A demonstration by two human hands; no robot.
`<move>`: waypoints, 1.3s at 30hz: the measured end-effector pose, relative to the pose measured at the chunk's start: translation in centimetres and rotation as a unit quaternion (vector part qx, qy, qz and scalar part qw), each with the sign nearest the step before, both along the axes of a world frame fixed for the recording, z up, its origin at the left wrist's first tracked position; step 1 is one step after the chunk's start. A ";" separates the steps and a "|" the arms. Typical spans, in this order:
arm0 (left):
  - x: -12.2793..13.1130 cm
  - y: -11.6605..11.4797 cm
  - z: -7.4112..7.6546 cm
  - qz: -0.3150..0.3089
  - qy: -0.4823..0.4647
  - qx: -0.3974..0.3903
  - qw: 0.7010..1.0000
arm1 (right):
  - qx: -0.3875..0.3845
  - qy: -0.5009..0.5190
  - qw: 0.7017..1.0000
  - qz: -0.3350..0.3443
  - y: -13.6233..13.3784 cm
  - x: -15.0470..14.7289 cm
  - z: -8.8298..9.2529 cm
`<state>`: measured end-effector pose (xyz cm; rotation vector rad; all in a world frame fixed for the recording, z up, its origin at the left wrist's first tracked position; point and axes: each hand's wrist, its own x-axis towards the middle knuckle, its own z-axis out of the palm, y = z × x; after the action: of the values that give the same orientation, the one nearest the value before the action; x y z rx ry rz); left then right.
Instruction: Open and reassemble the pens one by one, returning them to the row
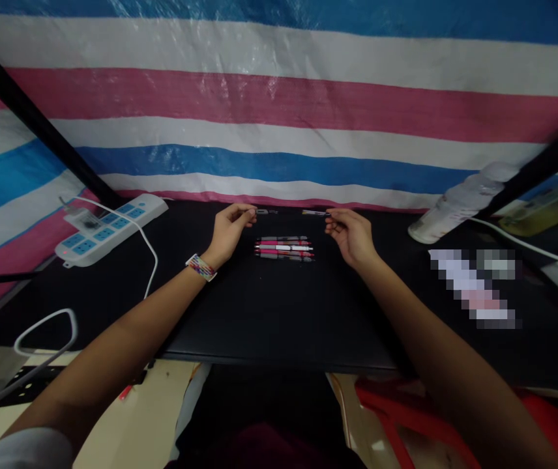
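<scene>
At the far side of the black table (279, 309), my left hand (234, 225) pinches a short grey pen part (265, 212), which points to the right. Opposite it, my right hand (350, 234) is closed on the dark end of a slim pen (315, 212), its pale length pointing left. A gap separates the two pieces. Just nearer to me, between the hands, several pens (285, 248) lie side by side in a row, with red, white and grey barrels. My fingertips cover the outer ends of both held pieces.
A white power strip (113, 229) with a plugged-in adapter and cable lies at left. To the right stand a tilted clear bottle (455, 208) and a bottle of yellowish liquid (543, 208). A striped plastic sheet (279, 104) hangs behind. Below is a red stool (406, 417).
</scene>
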<state>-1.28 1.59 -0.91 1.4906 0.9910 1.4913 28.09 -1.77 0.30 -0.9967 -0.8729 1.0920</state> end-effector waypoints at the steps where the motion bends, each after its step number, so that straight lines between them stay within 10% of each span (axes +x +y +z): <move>1: 0.0 0.0 0.0 -0.001 0.001 0.002 1.000 | 0.000 0.001 1.000 0.001 0.0 0.0 0.0; 18: 0.9 -1.7 0.2 -0.013 0.179 0.052 0.982 | 0.041 -0.070 0.993 0.086 -1.4 -2.6 -0.9; 39: 1.3 -1.9 0.3 -0.073 0.100 0.056 0.991 | 0.010 -0.050 0.994 0.094 -1.3 -2.6 -0.9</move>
<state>-0.02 -0.28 -0.59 1.7811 0.9026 1.3319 25.45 -3.12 -0.58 -0.9742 -1.0741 1.1970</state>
